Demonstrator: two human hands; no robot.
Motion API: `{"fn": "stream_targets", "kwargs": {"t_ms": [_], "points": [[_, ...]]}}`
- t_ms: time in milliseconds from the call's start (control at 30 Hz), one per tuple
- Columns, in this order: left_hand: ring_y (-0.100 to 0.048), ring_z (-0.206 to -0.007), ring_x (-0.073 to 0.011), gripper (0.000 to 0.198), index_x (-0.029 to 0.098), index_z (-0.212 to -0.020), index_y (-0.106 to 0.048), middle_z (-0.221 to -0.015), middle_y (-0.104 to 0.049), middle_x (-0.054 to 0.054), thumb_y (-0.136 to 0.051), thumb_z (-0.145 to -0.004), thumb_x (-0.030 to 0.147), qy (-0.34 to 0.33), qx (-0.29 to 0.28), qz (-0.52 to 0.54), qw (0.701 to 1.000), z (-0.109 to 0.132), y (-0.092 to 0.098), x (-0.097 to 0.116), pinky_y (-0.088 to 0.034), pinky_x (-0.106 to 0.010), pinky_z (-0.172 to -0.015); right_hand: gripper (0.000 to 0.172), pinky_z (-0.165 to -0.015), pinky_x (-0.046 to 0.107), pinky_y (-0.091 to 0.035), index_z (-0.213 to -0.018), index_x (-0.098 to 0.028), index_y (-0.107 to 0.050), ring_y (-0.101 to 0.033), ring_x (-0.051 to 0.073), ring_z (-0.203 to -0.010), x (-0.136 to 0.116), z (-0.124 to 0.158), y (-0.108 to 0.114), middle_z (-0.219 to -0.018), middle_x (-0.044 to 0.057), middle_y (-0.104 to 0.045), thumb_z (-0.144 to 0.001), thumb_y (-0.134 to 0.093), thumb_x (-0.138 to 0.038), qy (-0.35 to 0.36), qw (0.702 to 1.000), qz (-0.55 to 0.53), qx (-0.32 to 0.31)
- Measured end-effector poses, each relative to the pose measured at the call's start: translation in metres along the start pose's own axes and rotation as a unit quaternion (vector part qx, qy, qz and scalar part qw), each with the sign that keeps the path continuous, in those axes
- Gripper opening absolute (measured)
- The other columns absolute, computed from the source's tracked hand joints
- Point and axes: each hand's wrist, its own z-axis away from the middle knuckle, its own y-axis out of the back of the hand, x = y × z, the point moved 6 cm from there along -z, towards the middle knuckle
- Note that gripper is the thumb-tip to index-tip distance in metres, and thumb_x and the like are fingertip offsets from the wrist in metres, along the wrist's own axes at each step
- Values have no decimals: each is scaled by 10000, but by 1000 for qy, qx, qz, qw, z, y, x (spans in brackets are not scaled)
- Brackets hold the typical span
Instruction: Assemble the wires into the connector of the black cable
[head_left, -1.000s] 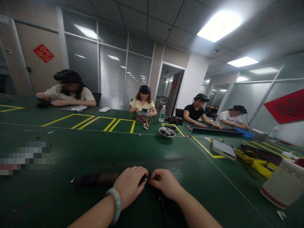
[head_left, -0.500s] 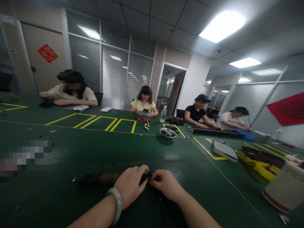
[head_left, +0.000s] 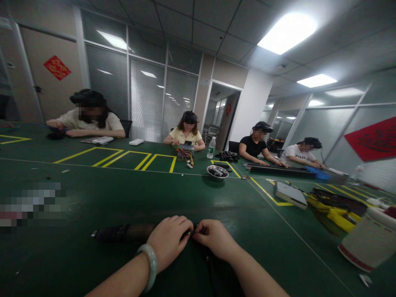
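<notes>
A dark electric screwdriver (head_left: 136, 232) lies on the green table with its metal tip pointing left. My left hand (head_left: 168, 239), with a pale bangle at the wrist, is closed over its right end. Close beside it, my right hand (head_left: 213, 239) is pinched, thumb and fingertips meeting at that same end. What those fingertips hold is hidden. A small brassy glint shows between the two hands. Below my right hand runs a thin dark cord (head_left: 208, 260), mostly lost in shadow.
Beyond my hands stands a metal bowl (head_left: 218, 173) of small dark parts. A grey box (head_left: 291, 194), a yellow tray (head_left: 345, 220) and a white-and-red tub (head_left: 368, 239) are on the right. Several people work across the table, near a water bottle (head_left: 211, 147).
The view has shifted slightly. My hands stay at the screwdriver's end, with the right fingertips a little closer to the left hand.
</notes>
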Motion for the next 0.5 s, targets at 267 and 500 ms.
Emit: {"fn": "stream_targets", "kwargs": {"t_ms": [267,500], "points": [[-538,-902,-188,199,271,-960,-581,-966,-604,12,-484,-823,164,-3,-2,-9,1000,0,2,2,-363,-319,-769,85,-544,189,-334,-788,-185,-694,-504,98,-609,1,0,-1,-684,-33,-619,-752,-679,-261,-2,1000,-4,2],[-548,-907,-181,194,269,-933,-622,-970,-612,0,-448,-866,215,-15,-6,-6,1000,0,1,2,-377,-315,-789,90,-538,182,-335,-795,-187,-689,-506,94,-604,4,0,-2,-680,-38,-619,-758,-674,-268,-3,1000,-17,-2]]}}
